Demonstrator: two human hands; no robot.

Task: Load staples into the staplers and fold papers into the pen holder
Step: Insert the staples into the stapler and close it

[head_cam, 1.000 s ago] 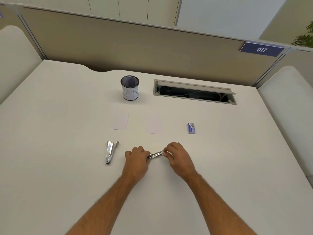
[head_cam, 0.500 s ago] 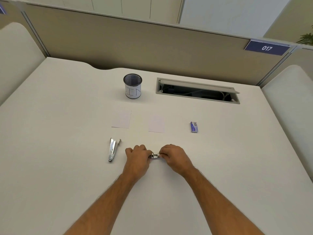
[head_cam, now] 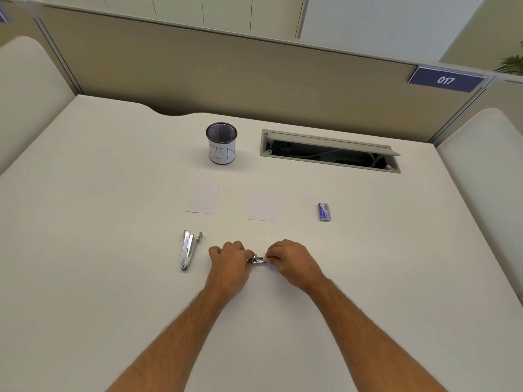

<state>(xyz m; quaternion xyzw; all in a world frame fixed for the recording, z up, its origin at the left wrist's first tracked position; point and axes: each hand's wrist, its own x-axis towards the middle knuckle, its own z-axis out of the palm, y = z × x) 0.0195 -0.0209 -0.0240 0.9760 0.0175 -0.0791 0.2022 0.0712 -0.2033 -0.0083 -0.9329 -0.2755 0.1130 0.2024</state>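
Observation:
A small silver stapler (head_cam: 258, 260) lies on the white desk between my hands; only its middle shows. My left hand (head_cam: 229, 263) grips its left end with curled fingers, and my right hand (head_cam: 291, 261) pinches its right end. A second silver stapler (head_cam: 187, 250) lies swung open to the left. Two white papers lie flat beyond my hands, one on the left (head_cam: 203, 198) and one on the right (head_cam: 261, 206). A blue staple box (head_cam: 324, 211) sits to the right. The black mesh pen holder (head_cam: 221, 143) with a white label stands at the back.
An open cable tray (head_cam: 329, 151) is sunk into the desk at the back right. A beige partition (head_cam: 226, 72) with a blue 017 sign (head_cam: 445, 80) closes off the far edge. Rounded side panels flank the desk.
My right hand has slid left along the stapler towards my left hand, so less of the stapler shows between them. The camera has shifted slightly.

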